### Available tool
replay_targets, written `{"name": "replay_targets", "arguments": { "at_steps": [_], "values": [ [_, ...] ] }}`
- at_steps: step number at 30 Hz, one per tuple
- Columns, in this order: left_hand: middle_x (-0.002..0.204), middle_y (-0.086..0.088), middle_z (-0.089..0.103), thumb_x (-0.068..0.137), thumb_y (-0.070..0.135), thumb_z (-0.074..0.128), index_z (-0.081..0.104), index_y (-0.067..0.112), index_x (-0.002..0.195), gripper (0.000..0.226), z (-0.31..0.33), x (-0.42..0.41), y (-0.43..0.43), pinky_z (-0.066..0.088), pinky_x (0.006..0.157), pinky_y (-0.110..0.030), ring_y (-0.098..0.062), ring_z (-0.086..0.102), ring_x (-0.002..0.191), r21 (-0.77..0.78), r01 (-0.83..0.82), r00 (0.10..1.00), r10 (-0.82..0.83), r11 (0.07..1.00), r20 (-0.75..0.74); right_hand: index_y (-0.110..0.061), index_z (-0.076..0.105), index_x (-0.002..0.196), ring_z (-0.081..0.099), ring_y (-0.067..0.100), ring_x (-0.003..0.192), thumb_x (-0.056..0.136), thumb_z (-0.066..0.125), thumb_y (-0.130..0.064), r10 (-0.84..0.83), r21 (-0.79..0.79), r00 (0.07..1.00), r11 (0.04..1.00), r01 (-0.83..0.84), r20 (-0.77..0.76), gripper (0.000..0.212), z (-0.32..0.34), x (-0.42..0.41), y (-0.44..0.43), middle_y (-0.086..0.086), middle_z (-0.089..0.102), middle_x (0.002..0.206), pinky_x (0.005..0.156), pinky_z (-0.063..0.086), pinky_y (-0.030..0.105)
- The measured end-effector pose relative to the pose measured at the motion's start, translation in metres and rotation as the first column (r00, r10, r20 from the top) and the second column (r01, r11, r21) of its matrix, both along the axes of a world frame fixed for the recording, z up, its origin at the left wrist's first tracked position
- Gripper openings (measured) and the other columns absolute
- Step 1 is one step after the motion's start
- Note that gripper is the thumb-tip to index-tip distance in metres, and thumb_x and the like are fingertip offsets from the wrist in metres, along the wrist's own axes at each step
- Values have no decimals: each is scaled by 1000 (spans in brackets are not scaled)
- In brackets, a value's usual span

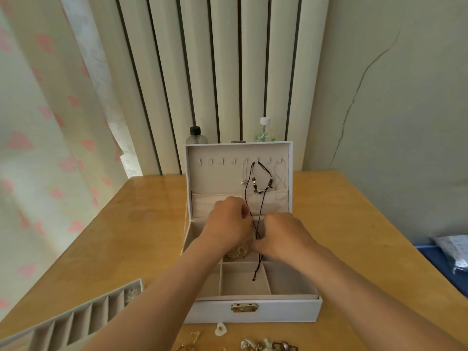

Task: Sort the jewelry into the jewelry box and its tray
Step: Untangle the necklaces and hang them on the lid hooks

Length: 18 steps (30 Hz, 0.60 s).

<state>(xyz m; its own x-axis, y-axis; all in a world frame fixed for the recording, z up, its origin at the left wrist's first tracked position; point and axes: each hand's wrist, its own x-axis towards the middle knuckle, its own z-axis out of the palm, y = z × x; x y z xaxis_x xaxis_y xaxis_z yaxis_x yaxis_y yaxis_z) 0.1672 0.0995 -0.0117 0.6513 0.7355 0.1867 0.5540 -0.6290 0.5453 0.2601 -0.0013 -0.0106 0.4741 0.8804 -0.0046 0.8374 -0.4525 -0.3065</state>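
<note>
Between the two sets of fingertips, a black cord necklace [260, 190] ran down from a hook in the upright lid of the jewelry box [253, 311], its loose end hanging over the middle front compartment. Fingers of the right hand [283, 236] were curled, pinching the cord. Fingers of the left hand [228, 221] were curled just beside it; contact could not be told. Beneath the fingers lay a gold bracelet [235, 252]. Well to their left lay the tray [76, 323]; behind the wrists, loose jewelry [266, 345] lay on the table [354, 224].
</note>
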Motion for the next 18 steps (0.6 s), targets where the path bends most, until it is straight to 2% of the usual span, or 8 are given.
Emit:
{"name": "replay_targets", "arguments": {
  "at_steps": [3,5,7,10,13,15,18],
  "values": [
    [109,-5,65,91,13,55,68,13,108,21,0,0,0,53,82,-39,-26,62,98,147,-3,1000,7,989,-24,-19,36,64,56,31,82,82,70,-33,-12,-33,1000,999,13,22,41,-7,-4,0,0,40,69,53,33,30],
    [118,-7,55,92,9,53,62,10,115,25,2,0,1,53,77,-42,-30,61,95,271,-6,999,18,963,-42,-17,45,65,61,32,87,82,67,-21,-13,-19,1000,1000,13,4,27,-9,-3,2,3,52,76,61,45,31],
    [124,-7,48,92,7,52,56,10,121,30,6,1,1,50,69,-40,-31,62,94,324,2,996,26,946,-80,-13,59,71,65,31,85,81,63,-12,-14,-3,999,1000,14,-32,11,-6,-1,2,9,65,84,66,54,33],
    [121,-7,45,92,10,52,49,11,121,29,8,2,1,39,64,-35,-31,60,93,327,9,988,41,945,-146,-15,62,73,70,26,62,87,64,-10,-72,62,966,994,90,-247,16,6,4,-3,11,70,74,57,59,33],
    [117,-10,44,95,17,50,50,10,116,22,8,1,2,39,66,-36,-33,59,92,294,-8,985,59,956,-164,-14,65,80,73,22,58,89,68,-6,-78,162,868,970,179,-491,13,23,16,-5,11,72,67,68,63,43],
    [116,-11,43,97,19,48,55,9,114,21,5,-2,3,39,68,-37,-34,58,91,287,22,980,36,958,-196,-10,68,81,74,21,63,86,73,-2,-25,273,841,940,203,-541,11,36,24,-5,10,73,67,73,63,44],
    [115,-10,47,95,17,49,59,7,114,23,-2,-7,6,49,76,-41,-32,58,93,246,56,988,-18,968,-153,-11,71,79,75,20,69,82,76,0,40,408,832,884,229,-554,13,55,29,-3,8,74,71,80,62,42]
  ]
}}
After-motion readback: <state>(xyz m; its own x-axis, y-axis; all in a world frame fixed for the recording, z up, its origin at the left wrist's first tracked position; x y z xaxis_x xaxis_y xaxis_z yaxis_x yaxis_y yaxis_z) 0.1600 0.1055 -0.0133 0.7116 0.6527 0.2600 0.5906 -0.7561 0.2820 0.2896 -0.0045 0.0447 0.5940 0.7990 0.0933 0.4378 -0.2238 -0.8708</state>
